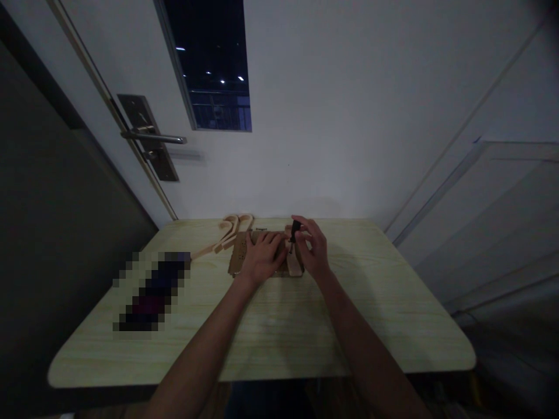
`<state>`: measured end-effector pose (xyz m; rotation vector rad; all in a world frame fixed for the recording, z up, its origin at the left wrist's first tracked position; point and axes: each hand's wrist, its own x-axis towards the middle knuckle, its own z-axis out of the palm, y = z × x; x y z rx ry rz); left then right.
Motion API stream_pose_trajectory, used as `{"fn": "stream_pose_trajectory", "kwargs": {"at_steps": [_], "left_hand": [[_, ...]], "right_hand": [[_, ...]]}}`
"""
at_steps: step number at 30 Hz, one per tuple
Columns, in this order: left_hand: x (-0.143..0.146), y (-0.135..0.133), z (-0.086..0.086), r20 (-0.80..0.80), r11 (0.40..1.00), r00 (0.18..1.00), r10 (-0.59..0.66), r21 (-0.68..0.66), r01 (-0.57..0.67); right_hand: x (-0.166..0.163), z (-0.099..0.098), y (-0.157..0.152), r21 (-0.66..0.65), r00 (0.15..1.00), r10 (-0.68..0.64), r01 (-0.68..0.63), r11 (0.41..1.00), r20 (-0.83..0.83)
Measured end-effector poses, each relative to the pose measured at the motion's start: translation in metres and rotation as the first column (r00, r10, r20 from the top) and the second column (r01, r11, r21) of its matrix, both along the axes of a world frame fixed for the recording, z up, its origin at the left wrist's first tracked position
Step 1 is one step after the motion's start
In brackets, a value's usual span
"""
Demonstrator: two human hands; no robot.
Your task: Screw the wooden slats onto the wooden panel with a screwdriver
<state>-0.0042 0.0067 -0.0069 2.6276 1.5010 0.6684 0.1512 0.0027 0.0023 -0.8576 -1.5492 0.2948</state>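
Observation:
My left hand (263, 256) lies spread over a piece of brown cardboard (238, 256), palm down. Its thumb is close to a pale wooden piece (294, 267) at the cardboard's right side; whether they touch I cannot tell. In my right hand (315, 247) a short screwdriver with a black handle (295, 228) is pinched between thumb and fingers. Its shaft points down towards the wooden piece, and the tip is too small to make out clearly.
Curved wooden hooks (239, 222) and a straight wooden strip (204, 251) lie left of the cardboard. Small dark screws (261, 229) sit behind it. A pixelated dark object (152, 294) is on the table's left. Beyond the table (384, 326) stands a white door with a metal handle (157, 138).

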Motion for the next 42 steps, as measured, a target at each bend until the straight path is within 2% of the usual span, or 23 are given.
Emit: {"fn": "stream_pose_trajectory", "kwargs": {"at_steps": [4, 11, 16, 21, 29, 37, 42], "left_hand": [[0.000, 0.000, -0.001, -0.001, 1.000, 1.000, -0.004, 0.018, 0.004], [0.000, 0.001, -0.001, -0.017, 1.000, 1.000, -0.003, 0.024, 0.003], [0.000, 0.000, 0.000, -0.026, 1.000, 1.000, 0.009, 0.016, -0.009], [0.000, 0.000, -0.001, -0.009, 1.000, 1.000, 0.003, 0.021, -0.003], [0.000, 0.001, -0.002, -0.024, 1.000, 1.000, 0.004, 0.019, -0.003], [0.000, 0.001, -0.002, -0.015, 1.000, 1.000, -0.001, 0.026, 0.001], [-0.001, 0.001, -0.001, -0.033, 1.000, 0.999, 0.006, 0.019, -0.005]], "right_hand": [[-0.001, -0.001, 0.000, -0.038, 0.996, 0.078, -0.080, 0.996, -0.045], [-0.004, -0.011, 0.009, -0.030, 0.991, -0.059, 0.056, 0.998, -0.117], [-0.003, -0.008, 0.005, -0.030, 0.998, -0.025, 0.023, 0.999, -0.057], [-0.002, -0.006, 0.002, -0.047, 0.996, 0.048, -0.052, 0.998, -0.078], [-0.003, -0.010, 0.009, -0.037, 0.998, -0.038, 0.036, 0.999, -0.052], [-0.001, -0.004, 0.003, -0.094, 0.994, 0.081, -0.088, 0.992, -0.073], [-0.003, -0.009, 0.008, -0.077, 0.996, -0.036, 0.030, 0.997, -0.082]]}}
